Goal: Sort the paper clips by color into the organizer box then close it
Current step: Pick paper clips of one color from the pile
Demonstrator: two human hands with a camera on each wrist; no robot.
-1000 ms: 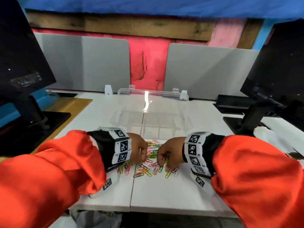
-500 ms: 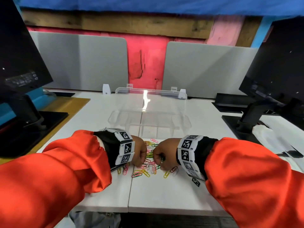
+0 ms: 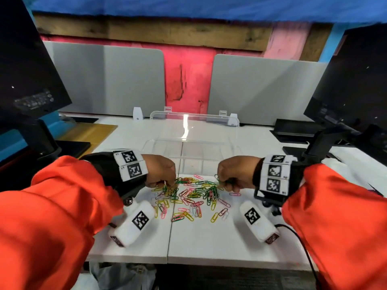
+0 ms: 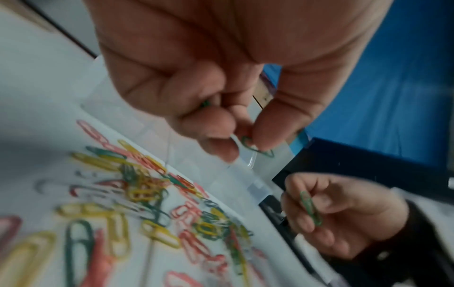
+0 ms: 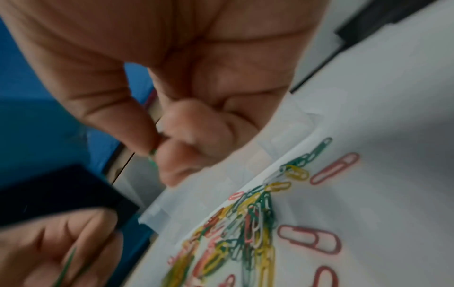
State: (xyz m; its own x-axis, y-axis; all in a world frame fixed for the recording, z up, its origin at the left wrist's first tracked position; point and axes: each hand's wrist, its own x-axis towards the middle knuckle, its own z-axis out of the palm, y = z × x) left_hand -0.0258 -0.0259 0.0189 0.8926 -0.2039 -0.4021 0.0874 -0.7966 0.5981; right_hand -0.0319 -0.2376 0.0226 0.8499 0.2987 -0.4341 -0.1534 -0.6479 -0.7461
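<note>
A heap of paper clips (image 3: 192,195) in green, yellow, pink and white lies on the white table (image 3: 209,237), just in front of the clear organizer box (image 3: 194,151). The box's lid (image 3: 194,126) stands open at the back, and I see nothing in the box. My left hand (image 3: 167,183) hovers at the heap's left edge and pinches a green clip (image 4: 255,147) between thumb and fingers. At the heap's right edge, my right hand (image 3: 222,181) pinches another green clip (image 5: 152,157), which also shows in the left wrist view (image 4: 310,207).
Black monitors on stands flank the table at left (image 3: 27,80) and right (image 3: 351,91). Grey divider panels (image 3: 104,80) run along the back. A black cable (image 3: 301,243) trails near the front right edge. A yellow-brown mat (image 3: 88,132) lies at back left.
My hands were close together over the heap; now they have drawn apart to its left and right edges, each holding a green clip, leaving the heap uncovered.
</note>
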